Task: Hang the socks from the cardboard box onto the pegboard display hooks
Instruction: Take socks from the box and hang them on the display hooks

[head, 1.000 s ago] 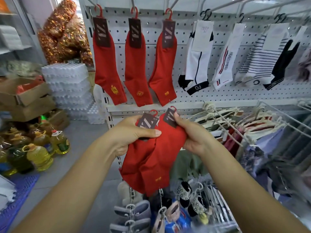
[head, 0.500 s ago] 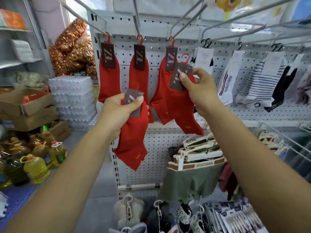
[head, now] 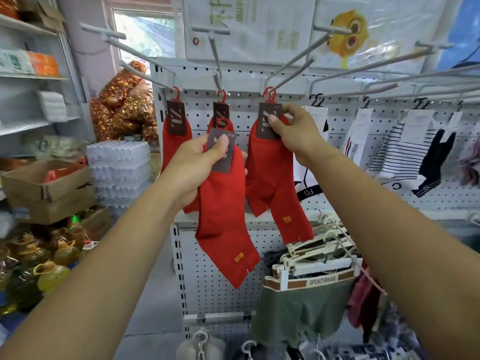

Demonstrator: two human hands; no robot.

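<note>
My left hand (head: 193, 165) grips a red sock pair (head: 223, 219) by its brown card label, held in front of the middle hanging pair. My right hand (head: 296, 133) pinches the brown label of another red sock pair (head: 272, 183) right at the third hook (head: 288, 74), where red plastic hangers cluster. A further red pair (head: 176, 136) hangs on the left hook, and the middle hook's pair (head: 221, 110) shows only its label above my left hand. All hang on the white pegboard (head: 249, 100).
White, striped and black socks (head: 405, 149) hang on hooks to the right. Long bare metal hooks (head: 363, 66) jut toward me overhead. Green underwear on hangers (head: 306, 302) hangs below. Cardboard boxes (head: 44, 185), stacked water bottles (head: 119, 165) and oil jugs (head: 49, 268) stand at left.
Both hands have risen from waist height to the hooks. The two red pairs were separated; my right hand has brought its pair up to the third hook.
</note>
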